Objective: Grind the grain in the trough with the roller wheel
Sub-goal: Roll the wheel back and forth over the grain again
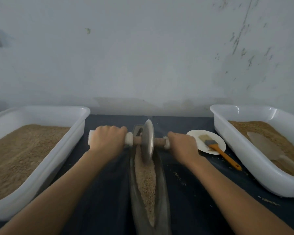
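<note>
left hand (107, 141): we've got it wrapped tight around the white padded end of the axle (136, 140), knuckles up, fingers curled right over the grip.
right hand (182, 145): same deal on the other side, fist closed around the padded right end, so both ends of the bar are held.
axle: looks like a plain wooden rod with soft white wrapping on each end, running straight through the middle of the wheel.
roller wheel (148, 141): flat grey metal disc, dull and worn, standing on its thin edge down in the far part of the trough, between our two hands.
trough (161, 180): long, narrow, boat-shaped metal thing running from the near edge away from us along the middle of the table.
grain (145, 180): pale, coarse, crumbly strip lying along the bottom of the trough, mostly on the near side of the wheel.
table (193, 192): dark cloth cover with a few stray grains scattered on it.
left tub (71, 141): white plastic, rounded corners, full of tan grain.
right tub (236, 146): same kind, tan grain plus a pale scoop (265, 146) lying in it.
plate (217, 141): small white round one just beside our right hand.
brush (217, 150): orange handle, grey ferrule, pale bristles, resting on the plate with its handle sticking off the edge.
</note>
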The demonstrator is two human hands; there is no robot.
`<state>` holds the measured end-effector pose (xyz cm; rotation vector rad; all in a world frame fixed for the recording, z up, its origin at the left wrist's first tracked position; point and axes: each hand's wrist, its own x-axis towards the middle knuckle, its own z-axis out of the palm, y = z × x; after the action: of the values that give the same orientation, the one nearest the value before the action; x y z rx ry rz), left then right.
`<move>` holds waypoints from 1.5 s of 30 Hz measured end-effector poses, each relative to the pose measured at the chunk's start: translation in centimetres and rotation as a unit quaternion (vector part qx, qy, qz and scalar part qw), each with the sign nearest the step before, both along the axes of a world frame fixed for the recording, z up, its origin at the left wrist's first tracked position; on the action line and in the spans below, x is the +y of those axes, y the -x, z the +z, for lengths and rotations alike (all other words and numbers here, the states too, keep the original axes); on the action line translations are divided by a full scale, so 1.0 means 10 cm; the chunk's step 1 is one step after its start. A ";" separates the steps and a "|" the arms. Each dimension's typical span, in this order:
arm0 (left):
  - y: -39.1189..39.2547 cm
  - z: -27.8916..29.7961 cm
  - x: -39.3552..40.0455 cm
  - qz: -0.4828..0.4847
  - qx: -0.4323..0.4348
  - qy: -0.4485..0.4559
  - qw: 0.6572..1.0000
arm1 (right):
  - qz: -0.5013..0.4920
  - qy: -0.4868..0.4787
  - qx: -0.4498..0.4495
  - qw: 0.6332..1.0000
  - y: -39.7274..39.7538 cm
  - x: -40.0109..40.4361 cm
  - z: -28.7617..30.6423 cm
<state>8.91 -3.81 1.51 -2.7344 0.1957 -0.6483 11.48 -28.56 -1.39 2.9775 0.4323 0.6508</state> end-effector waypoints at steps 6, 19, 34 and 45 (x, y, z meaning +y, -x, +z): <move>1.20 -0.10 0.05 -0.096 0.042 0.096 0.990 | 0.111 0.023 -0.050 0.992 1.12 -0.29 0.09; -0.01 -0.32 0.21 -0.024 0.000 0.117 0.993 | 0.056 0.121 -0.109 0.985 -0.03 0.14 0.34; 1.43 -0.12 0.05 -0.140 -0.006 0.069 0.988 | 0.086 0.029 0.072 0.993 1.36 -0.30 0.18; 0.02 -0.03 0.06 -0.011 0.027 0.041 0.999 | 0.009 0.037 -0.018 0.999 0.03 0.02 0.06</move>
<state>8.71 -3.18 1.22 -2.8351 0.2162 -0.6020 11.21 -28.36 -0.75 2.8906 0.4693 0.6747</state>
